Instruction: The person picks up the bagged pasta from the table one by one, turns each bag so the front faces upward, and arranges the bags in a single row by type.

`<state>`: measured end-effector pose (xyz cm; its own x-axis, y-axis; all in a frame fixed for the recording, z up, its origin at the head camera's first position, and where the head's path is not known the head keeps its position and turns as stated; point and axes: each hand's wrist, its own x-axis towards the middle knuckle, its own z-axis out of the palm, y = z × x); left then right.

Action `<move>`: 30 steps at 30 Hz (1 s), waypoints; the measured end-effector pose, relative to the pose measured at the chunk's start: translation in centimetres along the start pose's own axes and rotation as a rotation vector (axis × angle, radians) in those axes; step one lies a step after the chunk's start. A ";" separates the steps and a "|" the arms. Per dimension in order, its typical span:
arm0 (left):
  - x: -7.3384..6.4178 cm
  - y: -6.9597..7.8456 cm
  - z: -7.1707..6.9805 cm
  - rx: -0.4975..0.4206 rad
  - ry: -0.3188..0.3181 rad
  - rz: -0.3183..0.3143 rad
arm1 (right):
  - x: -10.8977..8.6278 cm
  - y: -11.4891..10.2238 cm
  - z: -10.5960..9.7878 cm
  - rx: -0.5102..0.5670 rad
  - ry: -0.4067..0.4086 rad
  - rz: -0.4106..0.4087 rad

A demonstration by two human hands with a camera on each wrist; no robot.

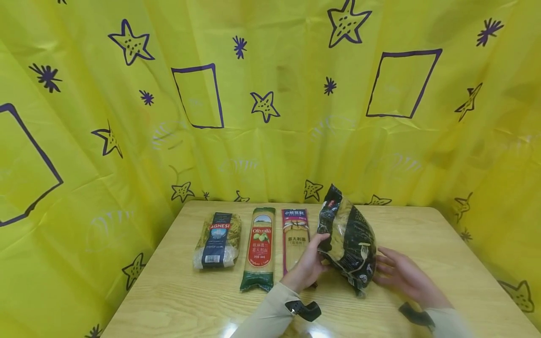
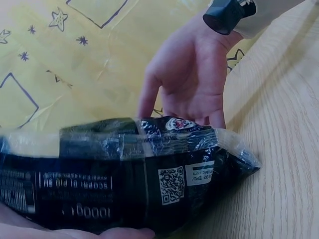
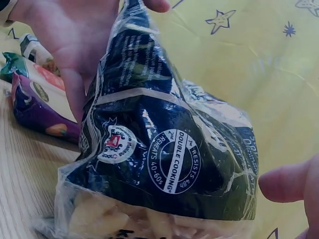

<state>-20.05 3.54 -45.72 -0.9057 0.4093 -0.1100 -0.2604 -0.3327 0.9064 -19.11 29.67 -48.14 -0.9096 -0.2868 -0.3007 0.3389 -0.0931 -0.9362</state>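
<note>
A black and clear bag of pasta (image 1: 350, 237) is held up tilted over the right part of the table, its short pasta showing through the clear parts. My left hand (image 1: 310, 264) grips the bag's left edge; in the right wrist view that hand (image 3: 70, 42) shows behind the bag's upper left. Beside the bag's lower right side is my right hand (image 1: 401, 274), its fingers extended. In the left wrist view the right hand (image 2: 192, 74) reaches down behind the bag, fingertips hidden. A pink-edged spaghetti pack (image 1: 296, 239) lies nearest the left hand, partly covered by it.
Left of the pink-edged pack lie a green and red Olivoilà spaghetti pack (image 1: 258, 249) and an Agnesi pasta bag (image 1: 217, 240), in a row. The wooden table (image 1: 169, 300) backs onto a yellow curtain (image 1: 270, 155) with drawn stars.
</note>
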 end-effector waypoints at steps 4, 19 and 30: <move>0.0 -0.1 -0.2 0.019 -0.025 -0.032 | 0.2 0.2 0.3 -0.043 0.008 0.000; -0.3 -1.1 -0.8 0.000 -0.096 -0.079 | 0.4 0.2 -0.2 -0.128 0.067 0.014; 0.5 -0.5 -1.2 -0.047 -0.074 -0.071 | 1.9 -0.8 -0.5 -0.155 0.021 0.001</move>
<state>-20.71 2.91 -46.69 -0.8578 0.4943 -0.1410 -0.3399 -0.3397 0.8770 -21.24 29.71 -48.06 -0.9146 -0.2665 -0.3041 0.3004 0.0556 -0.9522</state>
